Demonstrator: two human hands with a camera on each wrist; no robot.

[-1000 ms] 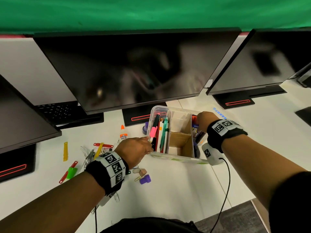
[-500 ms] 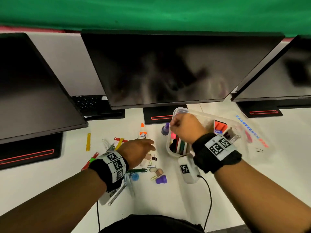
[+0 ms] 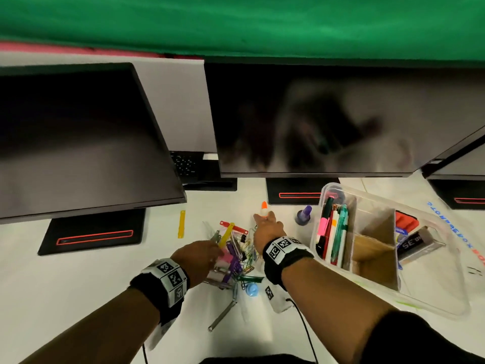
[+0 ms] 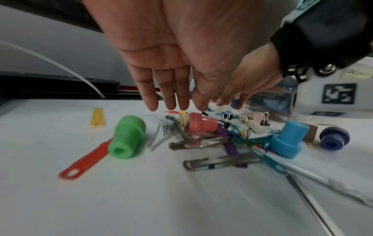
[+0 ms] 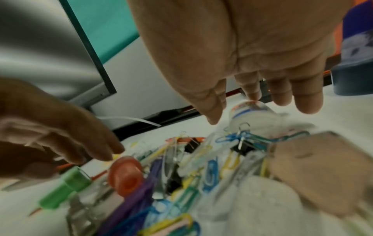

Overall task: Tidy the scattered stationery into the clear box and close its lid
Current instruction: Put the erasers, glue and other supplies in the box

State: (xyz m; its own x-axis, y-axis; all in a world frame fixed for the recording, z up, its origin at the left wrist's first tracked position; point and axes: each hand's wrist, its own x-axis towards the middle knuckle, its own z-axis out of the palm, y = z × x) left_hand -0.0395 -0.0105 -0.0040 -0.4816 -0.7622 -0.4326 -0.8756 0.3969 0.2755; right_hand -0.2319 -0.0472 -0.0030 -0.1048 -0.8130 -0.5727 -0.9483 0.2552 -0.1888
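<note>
Both hands hang over the pile of clips (image 3: 236, 256) on the white desk (image 3: 78, 298): my right hand (image 3: 266, 228) reaches with fingers straight, empty, toward the small glue bottle (image 3: 264, 208) (its tips look just short of it), and my left hand (image 3: 198, 258) spreads loose, holding nothing. To the right the clear box (image 3: 446, 298) sits open, pens (image 3: 333, 232) in one compartment.

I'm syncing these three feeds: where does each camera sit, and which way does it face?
Head: worn on the head, looking forward and down at the desk; both forearms, left hand, right hand, clear box.
Left wrist: under the left wrist, looking along the open left hand at the clip pile.
Right wrist: under the right wrist, looking along the open right hand.
Shared: both wrist views show the red cap.
</note>
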